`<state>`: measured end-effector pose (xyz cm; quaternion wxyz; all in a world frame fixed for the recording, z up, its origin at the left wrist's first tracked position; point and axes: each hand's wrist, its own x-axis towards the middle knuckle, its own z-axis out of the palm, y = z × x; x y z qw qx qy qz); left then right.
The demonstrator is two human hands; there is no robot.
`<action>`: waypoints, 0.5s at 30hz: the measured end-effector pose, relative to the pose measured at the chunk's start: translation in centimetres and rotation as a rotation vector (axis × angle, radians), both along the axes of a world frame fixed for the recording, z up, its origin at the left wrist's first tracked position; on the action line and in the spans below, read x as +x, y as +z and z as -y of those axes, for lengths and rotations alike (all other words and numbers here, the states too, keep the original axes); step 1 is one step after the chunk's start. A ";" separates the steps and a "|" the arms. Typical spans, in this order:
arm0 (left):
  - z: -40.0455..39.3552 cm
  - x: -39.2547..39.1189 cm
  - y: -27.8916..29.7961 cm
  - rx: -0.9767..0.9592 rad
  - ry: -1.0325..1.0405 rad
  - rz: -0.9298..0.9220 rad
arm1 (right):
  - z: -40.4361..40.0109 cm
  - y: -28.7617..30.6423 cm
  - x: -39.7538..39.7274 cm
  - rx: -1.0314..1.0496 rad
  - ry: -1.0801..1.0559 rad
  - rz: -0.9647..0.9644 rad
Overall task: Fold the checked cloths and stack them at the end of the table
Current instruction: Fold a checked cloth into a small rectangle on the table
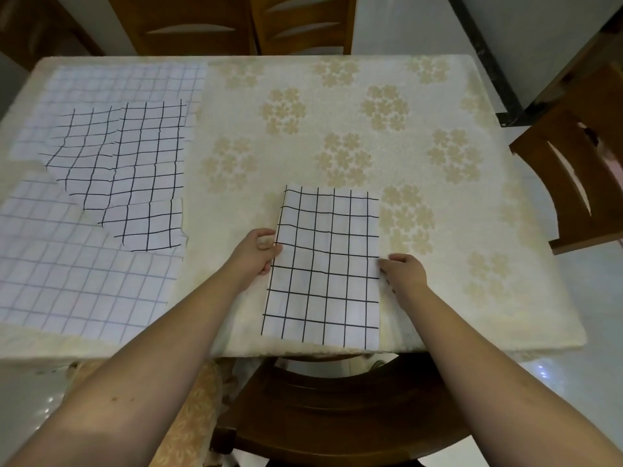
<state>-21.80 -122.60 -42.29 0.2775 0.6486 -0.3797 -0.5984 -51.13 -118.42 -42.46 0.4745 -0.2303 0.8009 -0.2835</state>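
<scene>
A folded checked cloth [325, 264] lies flat as a tall narrow rectangle at the near edge of the table [337, 129], a little right of the middle, its near end reaching that edge. The left hand [258, 252] grips the cloth's left edge about halfway along, thumb on top and fingers curled round the fold. The right hand [403, 271] is at the right edge opposite, fingertips pinching the cloth there. Toward the table's left side lies a heap of unfolded checked cloths [128, 170]: pale-lined sheets spread flat from the far left corner down to the near edge, with darker-lined pieces rumpled on top. Wooden chairs [303, 25] stand at the far edge, another chair [580, 176] at the right edge, and one tucked under the near edge.
</scene>
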 end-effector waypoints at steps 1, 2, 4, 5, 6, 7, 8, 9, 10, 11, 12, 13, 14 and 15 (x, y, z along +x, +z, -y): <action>-0.2 0.1 0.1 -0.021 -0.004 -0.008 | 0.0 0.0 0.0 0.003 -0.002 0.023; -0.3 0.2 0.3 -0.045 -0.013 -0.014 | 0.0 0.0 0.1 0.000 -0.006 0.053; -0.7 0.3 0.7 -0.089 -0.043 -0.014 | -0.3 0.2 0.2 -0.012 -0.016 0.121; -0.9 0.4 0.9 -0.101 -0.058 -0.005 | -0.4 0.3 0.4 -0.024 -0.021 0.145; -1.1 0.4 1.1 -0.108 -0.072 0.009 | -0.6 0.4 0.4 -0.040 -0.024 0.163; -1.3 0.5 1.4 -0.114 -0.081 0.024 | -0.7 0.6 0.5 -0.054 -0.024 0.178; -1.4 0.7 1.5 -0.120 -0.083 0.036 | -0.8 0.8 0.6 -0.065 -0.021 0.190; -1.5 0.9 1.7 -0.126 -0.080 0.040 | -0.9 1.0 0.6 -0.076 -0.017 0.199; -1.5 1.1 1.8 -0.134 -0.074 0.036 | -1.0 1.2 0.5 -0.090 -0.013 0.207; -1.6 1.2 1.9 -0.139 -0.066 0.027 | -1.0 1.5 0.4 -0.108 -0.003 0.220; -1.6 1.3 2.1 -0.143 -0.059 0.018 | -1.1 1.7 0.2 -0.132 0.013 0.238; -1.7 1.3 2.4 -0.146 -0.055 0.009 | -1.2 2.1 0.1 -0.159 0.033 0.259; -1.8 1.3 2.6 -0.148 -0.055 0.004 | -1.3 2.4 -0.1 -0.184 0.054 0.276; -1.9 1.3 2.9 -0.149 -0.059 -0.003 | -1.3 2.7 -0.3 -0.208 0.073 0.287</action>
